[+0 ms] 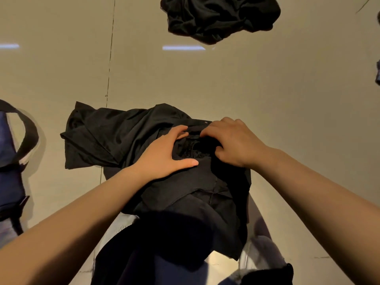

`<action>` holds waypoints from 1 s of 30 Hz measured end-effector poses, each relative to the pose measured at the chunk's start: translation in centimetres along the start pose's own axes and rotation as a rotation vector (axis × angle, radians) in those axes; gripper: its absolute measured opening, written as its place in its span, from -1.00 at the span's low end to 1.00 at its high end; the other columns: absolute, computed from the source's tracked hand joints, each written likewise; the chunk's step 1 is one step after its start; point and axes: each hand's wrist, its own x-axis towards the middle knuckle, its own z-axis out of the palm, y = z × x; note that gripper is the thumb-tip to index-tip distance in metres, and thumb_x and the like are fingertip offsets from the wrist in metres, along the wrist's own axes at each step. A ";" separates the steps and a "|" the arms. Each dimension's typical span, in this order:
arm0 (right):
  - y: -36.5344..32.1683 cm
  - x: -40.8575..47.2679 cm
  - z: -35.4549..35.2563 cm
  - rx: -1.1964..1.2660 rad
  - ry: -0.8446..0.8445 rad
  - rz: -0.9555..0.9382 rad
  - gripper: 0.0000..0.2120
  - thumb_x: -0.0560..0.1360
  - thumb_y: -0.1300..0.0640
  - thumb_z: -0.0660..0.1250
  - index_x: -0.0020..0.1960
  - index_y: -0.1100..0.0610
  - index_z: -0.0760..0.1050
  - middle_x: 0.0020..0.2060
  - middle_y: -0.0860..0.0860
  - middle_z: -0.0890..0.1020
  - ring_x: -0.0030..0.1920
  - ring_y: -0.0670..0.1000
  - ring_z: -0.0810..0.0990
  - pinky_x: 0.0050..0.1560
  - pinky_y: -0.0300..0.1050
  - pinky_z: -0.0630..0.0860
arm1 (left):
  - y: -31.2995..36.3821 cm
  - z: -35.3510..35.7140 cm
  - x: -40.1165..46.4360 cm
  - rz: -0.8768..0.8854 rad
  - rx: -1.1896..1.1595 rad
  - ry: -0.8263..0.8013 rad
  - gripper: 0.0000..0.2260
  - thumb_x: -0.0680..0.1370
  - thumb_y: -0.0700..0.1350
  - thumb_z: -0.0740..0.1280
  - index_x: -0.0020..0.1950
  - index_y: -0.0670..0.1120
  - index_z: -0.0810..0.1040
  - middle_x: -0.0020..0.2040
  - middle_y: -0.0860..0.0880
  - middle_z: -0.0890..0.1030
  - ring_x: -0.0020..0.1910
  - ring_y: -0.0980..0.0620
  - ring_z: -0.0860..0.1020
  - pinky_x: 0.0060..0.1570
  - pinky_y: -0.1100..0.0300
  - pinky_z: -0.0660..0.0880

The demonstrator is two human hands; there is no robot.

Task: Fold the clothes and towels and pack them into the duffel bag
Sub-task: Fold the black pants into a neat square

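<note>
A black garment [115,138] lies spread on the beige tiled floor in front of me, with a waistband and a small button near its far edge. My left hand [166,153] rests flat on it, fingers straight and thumb stretched toward the right. My right hand [230,140] sits just beside it with fingers curled, pinching the fabric at the waistband. A navy duffel bag [10,157] with a black strap lies at the left edge, partly cut off by the frame.
A crumpled black piece of clothing [222,17] lies on the floor at the top. A bit of dark blue cloth [378,75] shows at the right edge. My own dark clothing and light shoes fill the bottom.
</note>
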 end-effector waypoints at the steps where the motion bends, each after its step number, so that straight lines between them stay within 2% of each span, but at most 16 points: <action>1: 0.1 -0.2 0.2 0.006 -0.029 0.011 -0.42 0.41 0.20 0.27 0.40 -0.09 0.32 0.30 -0.07 0.44 0.28 0.05 0.33 0.17 -0.04 0.21 | -0.4 0.1 -0.3 0.011 0.050 0.031 -0.07 0.26 0.42 0.37 0.52 0.11 0.13 0.46 0.12 0.35 0.42 0.12 0.33 0.40 0.13 0.28; 3: 0.1 -0.5 0.8 -0.026 -0.082 0.018 -0.38 0.41 0.18 0.30 0.43 -0.10 0.27 0.32 -0.06 0.43 0.29 0.06 0.33 0.15 -0.03 0.21 | -1.2 0.3 -0.9 0.037 0.191 0.035 -0.07 0.30 0.36 0.44 0.54 0.09 0.13 0.50 0.07 0.29 0.48 0.05 0.25 0.45 0.04 0.21; 5: -0.2 -0.2 1.6 -0.090 -0.034 -0.006 -0.49 0.46 0.13 0.30 0.39 -0.09 0.34 0.24 -0.04 0.49 0.24 0.07 0.37 0.08 -0.05 0.21 | -1.6 0.3 -1.4 0.069 0.308 0.001 -0.02 0.28 0.32 0.48 0.56 0.09 0.07 0.54 0.02 0.22 0.53 0.01 0.12 0.49 -0.01 0.11; 8: -1.1 0.9 2.0 -0.114 0.093 -0.099 -0.78 0.52 0.09 0.29 0.15 0.03 0.56 0.01 0.03 0.60 0.07 0.15 0.49 -0.09 -0.07 0.20 | -1.7 0.0 -1.9 0.067 0.343 -0.028 0.07 0.24 0.31 0.52 0.57 0.09 -0.01 0.56 0.01 0.14 0.55 0.02 0.02 0.51 -0.02 0.02; 10: -1.8 1.4 1.9 -0.129 0.139 -0.178 -0.88 0.46 0.14 0.32 -0.05 0.10 0.61 -0.18 0.07 0.62 -0.12 0.19 0.54 -0.18 -0.08 0.22 | -1.6 0.0 -2.1 0.052 0.330 -0.027 0.12 0.22 0.30 0.53 0.58 0.07 -0.05 0.57 0.00 0.11 0.56 0.02 -0.02 0.52 -0.02 -0.03; 11: -2.0 1.5 1.7 -0.134 0.164 -0.186 -0.89 0.44 0.16 0.32 -0.08 0.11 0.60 -0.21 0.07 0.61 -0.16 0.19 0.54 -0.19 -0.08 0.24 | -1.5 0.0 -2.2 0.048 0.322 -0.025 0.14 0.21 0.29 0.54 0.58 0.07 -0.07 0.57 0.00 0.10 0.56 0.02 -0.03 0.52 -0.01 -0.05; 15: -3.2 0.7 -2.1 -0.040 0.269 -0.038 -0.79 0.47 0.12 0.18 -0.03 0.12 0.57 -0.16 0.05 0.60 -0.05 0.17 0.48 -0.08 -0.06 0.24 | -1.3 -0.7 -3.1 0.045 0.290 -0.003 0.19 0.19 0.27 0.57 0.57 0.10 -0.14 0.58 0.03 0.04 0.56 0.06 -0.09 0.53 -0.02 -0.07; 18: -4.6 -1.6 -7.5 0.030 0.356 0.016 -0.85 0.51 0.15 0.20 -0.04 0.10 0.55 -0.20 -0.03 0.54 -0.08 0.09 0.42 -0.10 -0.11 0.19 | -0.7 -2.2 -4.4 0.039 0.271 0.081 0.20 0.18 0.25 0.58 0.57 0.11 -0.15 0.58 0.01 0.08 0.56 0.02 -0.01 0.52 0.02 0.01; 21: -6.2 -4.8 -13.3 0.020 0.376 0.059 -0.89 0.55 0.15 0.23 -0.02 0.04 0.53 -0.17 -0.07 0.52 -0.10 -0.03 0.35 -0.15 -0.13 0.20 | 0.0 -4.0 -5.8 0.079 0.409 0.145 0.11 0.26 0.13 0.59 0.58 0.06 -0.07 0.53 -0.06 0.22 0.53 -0.05 0.13 0.50 -0.06 0.09; 24: -8.9 -8.6 -18.5 -0.069 0.373 0.056 -0.88 0.57 0.12 0.22 0.03 0.04 0.52 -0.14 -0.08 0.50 -0.10 -0.06 0.34 -0.16 -0.12 0.24 | 1.8 -6.6 -8.9 0.029 0.464 0.223 -0.03 0.38 0.01 0.54 0.58 0.11 -0.05 0.56 -0.03 0.16 0.54 -0.04 0.09 0.50 -0.01 0.08; 26: -11.0 -11.1 -21.3 -0.165 0.371 0.043 -0.86 0.59 0.10 0.19 0.07 0.04 0.51 -0.10 -0.06 0.49 -0.07 -0.06 0.32 -0.12 -0.12 0.24 | 4.5 -8.7 -11.3 0.069 0.448 0.286 -0.14 0.44 -0.02 0.49 0.57 0.11 0.00 0.57 -0.02 0.14 0.53 -0.03 0.13 0.46 0.05 0.13; 28: -13.3 -13.9 -24.0 -0.254 0.414 0.032 -0.84 0.60 0.09 0.17 0.09 0.05 0.51 -0.08 -0.04 0.49 -0.05 -0.05 0.30 -0.10 -0.11 0.23 | 8.9 -11.3 -13.9 0.171 0.418 0.330 -0.32 0.49 -0.02 0.43 0.54 0.07 0.18 0.52 -0.02 0.24 0.46 -0.02 0.26 0.38 0.09 0.25; 30: -15.7 -16.9 -26.8 -0.263 0.497 0.035 -0.84 0.59 0.11 0.18 0.09 0.05 0.51 -0.07 -0.04 0.50 -0.04 -0.03 0.33 -0.09 -0.09 0.29 | 14.1 -14.0 -16.7 0.276 0.376 0.347 -0.54 0.52 0.02 0.39 0.41 0.04 0.41 0.38 0.02 0.42 0.33 0.04 0.41 0.26 0.17 0.35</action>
